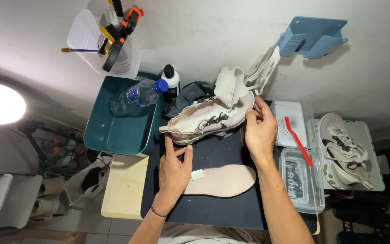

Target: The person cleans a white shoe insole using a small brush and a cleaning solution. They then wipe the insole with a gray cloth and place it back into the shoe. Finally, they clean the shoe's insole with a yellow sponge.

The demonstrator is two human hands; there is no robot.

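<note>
Left hand (173,169) and right hand (260,131), each grip clasped on the sideways beige shoe (208,118) between them.

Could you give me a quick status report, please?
Left hand steadies sneaker heel; right hand grips the toe. Insole lies on mat below. Nothing in the way.

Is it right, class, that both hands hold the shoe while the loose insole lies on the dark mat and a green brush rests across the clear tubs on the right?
Not quite: the brush is red, not green, as the head view shows. The rest holds: both hands, left and right, hold the shoe, and the insole lies on the dark mat.
</note>
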